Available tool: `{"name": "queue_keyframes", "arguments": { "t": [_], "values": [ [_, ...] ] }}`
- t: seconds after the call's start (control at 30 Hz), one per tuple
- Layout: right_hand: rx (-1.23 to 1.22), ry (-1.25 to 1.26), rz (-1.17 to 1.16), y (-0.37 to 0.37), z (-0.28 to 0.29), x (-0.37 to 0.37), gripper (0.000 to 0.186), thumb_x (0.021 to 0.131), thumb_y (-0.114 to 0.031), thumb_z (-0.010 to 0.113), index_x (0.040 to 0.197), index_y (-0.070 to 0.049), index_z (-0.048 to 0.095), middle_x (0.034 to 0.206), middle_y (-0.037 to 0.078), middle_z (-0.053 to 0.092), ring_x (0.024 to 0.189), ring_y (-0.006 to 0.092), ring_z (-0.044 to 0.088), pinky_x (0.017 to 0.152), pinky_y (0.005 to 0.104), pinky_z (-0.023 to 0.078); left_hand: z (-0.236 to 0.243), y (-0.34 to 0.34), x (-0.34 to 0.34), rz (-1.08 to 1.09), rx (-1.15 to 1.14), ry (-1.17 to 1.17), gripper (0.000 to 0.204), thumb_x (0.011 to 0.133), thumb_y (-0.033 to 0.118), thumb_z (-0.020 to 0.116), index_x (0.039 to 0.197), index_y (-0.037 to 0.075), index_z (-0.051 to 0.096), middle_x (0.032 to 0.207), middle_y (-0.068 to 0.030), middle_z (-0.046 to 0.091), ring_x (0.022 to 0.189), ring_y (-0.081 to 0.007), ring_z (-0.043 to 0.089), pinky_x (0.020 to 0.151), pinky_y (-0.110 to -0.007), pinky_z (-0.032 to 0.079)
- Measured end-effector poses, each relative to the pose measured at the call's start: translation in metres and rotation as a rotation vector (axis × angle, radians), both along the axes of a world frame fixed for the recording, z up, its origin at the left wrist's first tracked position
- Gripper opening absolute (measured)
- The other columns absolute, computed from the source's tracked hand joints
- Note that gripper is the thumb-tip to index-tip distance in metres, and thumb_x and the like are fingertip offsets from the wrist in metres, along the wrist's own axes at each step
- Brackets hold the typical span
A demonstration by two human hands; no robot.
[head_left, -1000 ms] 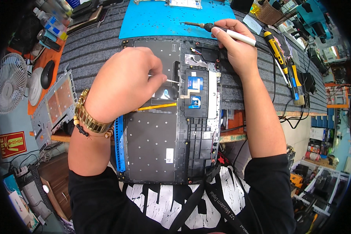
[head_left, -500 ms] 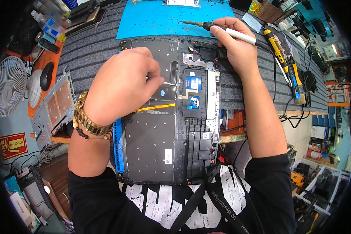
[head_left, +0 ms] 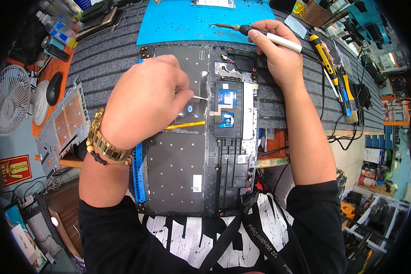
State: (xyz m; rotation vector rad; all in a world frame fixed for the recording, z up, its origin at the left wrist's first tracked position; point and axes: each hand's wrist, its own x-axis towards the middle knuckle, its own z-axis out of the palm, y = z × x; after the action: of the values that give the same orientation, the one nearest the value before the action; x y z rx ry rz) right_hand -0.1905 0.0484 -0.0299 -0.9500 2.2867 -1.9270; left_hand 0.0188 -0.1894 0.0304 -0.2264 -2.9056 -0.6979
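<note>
Casing (head_left: 200, 141) lies below my left fingers (head_left: 183, 97), which pinch a slim tool (head_left: 199, 97); my right fingers (head_left: 271, 27) grip a soldering iron (head_left: 282, 42).

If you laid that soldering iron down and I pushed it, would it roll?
The soldering iron might roll, since its white handle looks round. Its black cord would probably drag against that. The slim metal tip looks stiff, so it likely won't flop.

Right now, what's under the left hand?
A gray laptop panel extends from under the left hand, with a yellow strip at the hand's edge and a blue strip along the panel's left side. The stretch directly beneath is covered.
</note>
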Motion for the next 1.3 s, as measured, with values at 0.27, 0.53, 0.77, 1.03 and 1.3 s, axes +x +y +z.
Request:
{"name": "queue_keyframes", "arguments": {
  "t": [0.27,0.53,0.77,1.03,1.3],
  "values": [
    [-0.193,-0.081,0.022,0.006,0.003,0.000,0.024,0.099,-0.015,0.088,0.118,-0.003,0.079,0.095,0.003,0.080,0.077,0.0064,0.065,0.069,0.0237,0.052,-0.001,0.002,0.003,0.017,-0.065,0.016,0.014,0.091,0.012,0.083,0.088,-0.002,0.081,0.100,-0.0151,0.076,0.089,-0.0403,0.073,0.081,-0.048,0.058],
    [-0.302,-0.254,0.145,0.035,0.008,0.026,0.021,0.101,-0.003,0.079,0.120,0.001,0.073,0.095,0.008,0.076,0.080,0.0133,0.068,0.073,0.0287,0.054,-0.003,-0.001,0.003,0.003,-0.106,0.059,0.013,0.090,0.012,0.083,0.088,-0.001,0.081,0.100,-0.0145,0.077,0.094,-0.0396,0.073,0.082,-0.049,0.058],
    [-0.269,-0.272,0.149,0.053,0.000,0.048,0.022,0.101,0.000,0.078,0.122,0.002,0.071,0.096,0.007,0.074,0.081,0.0136,0.068,0.074,0.0297,0.054,-0.002,0.002,0.004,0.032,-0.118,0.035,0.012,0.090,0.012,0.083,0.089,0.000,0.082,0.100,-0.0137,0.078,0.095,-0.0391,0.074,0.084,-0.049,0.059],
    [-0.257,-0.352,0.205,0.066,0.001,0.075,0.024,0.097,-0.001,0.079,0.119,0.002,0.070,0.094,0.007,0.074,0.080,0.0132,0.066,0.073,0.0282,0.053,-0.002,0.002,0.005,0.035,-0.134,0.034,0.011,0.091,0.012,0.083,0.089,0.001,0.082,0.100,-0.0127,0.077,0.094,-0.0390,0.074,0.083,-0.050,0.059],
    [-0.085,-0.341,0.259,0.073,-0.002,0.079,0.024,0.095,-0.001,0.081,0.117,0.002,0.071,0.099,0.004,0.074,0.084,0.0084,0.064,0.076,0.0250,0.051,-0.006,0.002,0.006,0.037,-0.152,0.061,0.010,0.090,0.011,0.084,0.090,0.002,0.083,0.099,-0.0124,0.077,0.091,-0.0391,0.073,0.081,-0.049,0.059]
  ]
}}
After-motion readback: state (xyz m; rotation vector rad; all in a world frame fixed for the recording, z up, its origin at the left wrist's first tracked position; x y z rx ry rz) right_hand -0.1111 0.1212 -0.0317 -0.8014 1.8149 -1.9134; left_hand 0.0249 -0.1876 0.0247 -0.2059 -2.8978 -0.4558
